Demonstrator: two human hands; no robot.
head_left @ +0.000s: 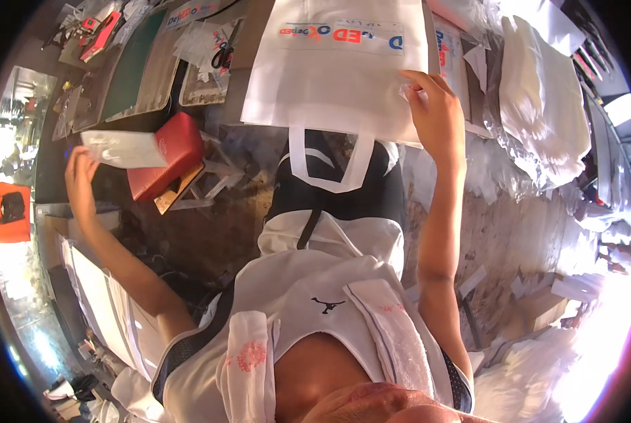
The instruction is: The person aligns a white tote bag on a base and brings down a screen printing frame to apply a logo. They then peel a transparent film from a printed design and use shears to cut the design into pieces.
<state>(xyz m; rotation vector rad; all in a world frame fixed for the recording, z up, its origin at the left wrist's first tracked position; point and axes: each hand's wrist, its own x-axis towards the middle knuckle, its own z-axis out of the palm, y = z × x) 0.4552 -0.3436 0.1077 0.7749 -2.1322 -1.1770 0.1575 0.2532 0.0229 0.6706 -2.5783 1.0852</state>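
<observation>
A white bag [329,84] with a loop handle [333,185] lies flat in front of me, its handle toward my body. Coloured lettering under a clear rectangular film [340,44] shows on its upper part. My right hand [438,116] is over the bag's right side, thumb and forefinger drawn together; a small clear bit shows by the fingertips, too small to name. Out to the left, my left hand [81,169] grips the outer end of a pale sheet [121,149]. The sheet's other end overlaps a red, box-like thing [178,151].
Black scissors [222,56] lie among plastic scraps at the back left. Beside them is a green panel [133,67]. A stack of white bags in clear plastic [541,99] stands at the right. A wooden stand [188,187] supports the red thing. An orange object [7,211] is far left.
</observation>
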